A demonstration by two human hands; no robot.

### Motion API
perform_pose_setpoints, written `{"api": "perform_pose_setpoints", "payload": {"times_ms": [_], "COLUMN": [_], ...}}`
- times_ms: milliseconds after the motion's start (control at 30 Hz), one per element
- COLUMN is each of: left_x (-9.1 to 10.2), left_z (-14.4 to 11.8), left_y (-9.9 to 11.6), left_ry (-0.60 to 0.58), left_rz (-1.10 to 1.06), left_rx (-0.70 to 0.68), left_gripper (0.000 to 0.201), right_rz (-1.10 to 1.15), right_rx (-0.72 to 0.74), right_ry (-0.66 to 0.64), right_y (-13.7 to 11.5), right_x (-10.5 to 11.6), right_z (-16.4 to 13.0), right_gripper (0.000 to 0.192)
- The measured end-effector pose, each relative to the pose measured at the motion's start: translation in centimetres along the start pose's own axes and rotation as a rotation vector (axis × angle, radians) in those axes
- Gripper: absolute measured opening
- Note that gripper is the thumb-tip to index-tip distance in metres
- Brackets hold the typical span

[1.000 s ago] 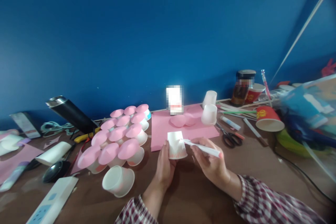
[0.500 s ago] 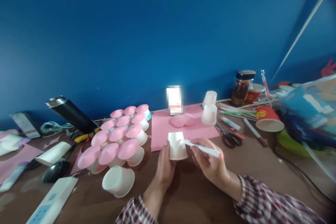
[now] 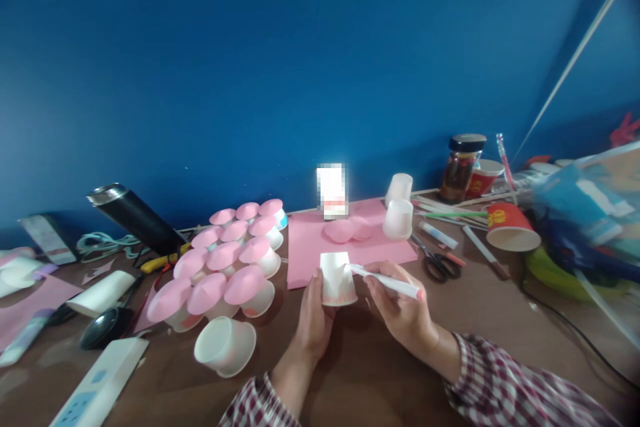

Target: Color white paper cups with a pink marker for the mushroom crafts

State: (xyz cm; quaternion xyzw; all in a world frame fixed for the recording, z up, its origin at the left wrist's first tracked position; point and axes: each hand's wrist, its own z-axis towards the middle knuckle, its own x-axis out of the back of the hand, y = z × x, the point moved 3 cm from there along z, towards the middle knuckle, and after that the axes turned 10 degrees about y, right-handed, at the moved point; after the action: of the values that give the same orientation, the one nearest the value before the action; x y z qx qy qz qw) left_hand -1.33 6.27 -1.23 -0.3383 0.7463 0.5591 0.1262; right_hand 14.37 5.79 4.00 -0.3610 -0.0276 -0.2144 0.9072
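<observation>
In my left hand (image 3: 314,320) is a white paper cup (image 3: 337,277), upside down, with orange-red marks along its lower rim. My right hand (image 3: 403,303) grips a white marker pen (image 3: 387,281) with a red end; its tip points at the cup's right side, at or very close to the surface. Behind the cup lies a pink paper sheet (image 3: 304,247) with pink paper rounds (image 3: 339,231) on it. To the left stand several cups topped with pink paper cones (image 3: 207,290). Nearer me, a pair of white cups (image 3: 225,345) lies on its side.
Scissors (image 3: 436,265), a glue stick (image 3: 439,235) and a red paper cup (image 3: 513,227) lie to the right. White cups (image 3: 399,219) stand at the sheet's right edge. At left are a black flask (image 3: 143,220) and a power strip (image 3: 103,380). A jar (image 3: 463,170) is by the blue wall.
Hardly anything differs. The marker tip and my right hand have shifted very slightly to the right along the cup; my left hand keeps the cup in the same spot.
</observation>
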Motion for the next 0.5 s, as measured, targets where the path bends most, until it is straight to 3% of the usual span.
{"api": "perform_pose_setpoints", "payload": {"times_ms": [500], "left_x": [0.05], "left_z": [0.21], "left_y": [-0.11], "left_ry": [-0.019], "left_rz": [-0.052], "left_rx": [0.036], "left_gripper": [0.043], "right_rz": [-0.001], "right_rx": [-0.026], "right_ry": [-0.029], "right_y": [-0.17], "right_x": [-0.09], "right_z": [-0.10], "right_gripper": [0.007]}}
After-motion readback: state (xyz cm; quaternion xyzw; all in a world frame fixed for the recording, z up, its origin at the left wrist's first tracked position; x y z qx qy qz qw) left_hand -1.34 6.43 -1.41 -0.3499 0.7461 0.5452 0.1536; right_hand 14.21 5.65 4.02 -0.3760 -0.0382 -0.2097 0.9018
